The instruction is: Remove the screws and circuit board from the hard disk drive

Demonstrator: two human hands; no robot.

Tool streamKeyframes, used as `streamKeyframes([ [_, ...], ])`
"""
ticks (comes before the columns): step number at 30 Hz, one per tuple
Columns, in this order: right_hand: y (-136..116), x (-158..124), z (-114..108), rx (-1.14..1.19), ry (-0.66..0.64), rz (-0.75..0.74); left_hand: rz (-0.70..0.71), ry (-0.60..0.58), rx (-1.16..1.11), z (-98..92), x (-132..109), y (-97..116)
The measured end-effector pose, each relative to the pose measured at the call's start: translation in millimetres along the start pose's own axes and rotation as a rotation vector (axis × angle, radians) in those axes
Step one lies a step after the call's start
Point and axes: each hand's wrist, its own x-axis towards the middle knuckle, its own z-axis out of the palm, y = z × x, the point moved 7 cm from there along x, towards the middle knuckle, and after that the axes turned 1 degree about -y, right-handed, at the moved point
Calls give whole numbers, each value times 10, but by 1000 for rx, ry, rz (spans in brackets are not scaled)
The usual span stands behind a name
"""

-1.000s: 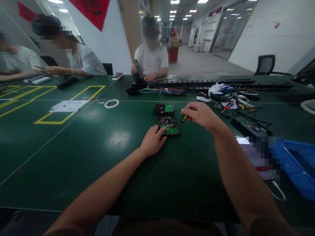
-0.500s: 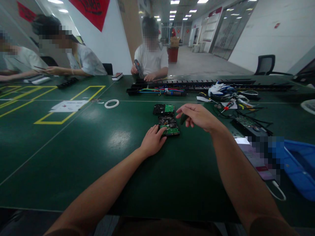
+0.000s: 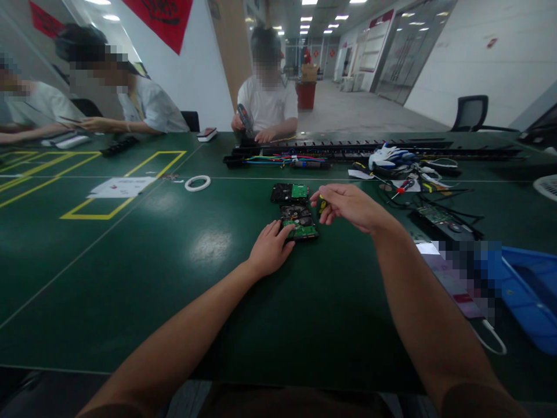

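In the head view my left hand (image 3: 270, 248) holds the left side of a hard drive (image 3: 304, 233) with a green circuit board, its thumb on the board and its fingers along the edge. Another hard drive (image 3: 290, 192), black with a green board on its right part, lies just beyond. My right hand (image 3: 348, 208) is right of the drives, its fingers curled round a screwdriver (image 3: 321, 205) with a yellow and dark handle. The handle points up at a slant. I cannot make out the screwdriver's shaft or tip.
A roll of white tape (image 3: 197, 183) and paper sheets (image 3: 122, 187) lie to the left. Cables, gloves (image 3: 389, 157) and a red screwdriver (image 3: 404, 186) are at the right, above a blue bin (image 3: 531, 302). Across the table a person (image 3: 267, 104) holds a power tool (image 3: 245, 119).
The screwdriver handle has turned in my right fingers and now shows yellow, where it looked dark before. My left hand and the drives have stayed in place.
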Motion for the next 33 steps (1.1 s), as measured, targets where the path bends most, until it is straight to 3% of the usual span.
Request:
streamKeyframes([
  [7, 21, 23, 28, 124, 6, 5, 3, -8, 12, 8, 1, 3],
  [19, 2, 63, -119, -190, 82, -104, 6, -9, 14, 24, 5, -8],
  [26, -16, 64, -185, -221, 139, -152, 8, -9, 11, 15, 3, -7],
  [33, 40, 67, -230, -216, 207, -86, 8, 1, 10, 4, -7, -9],
])
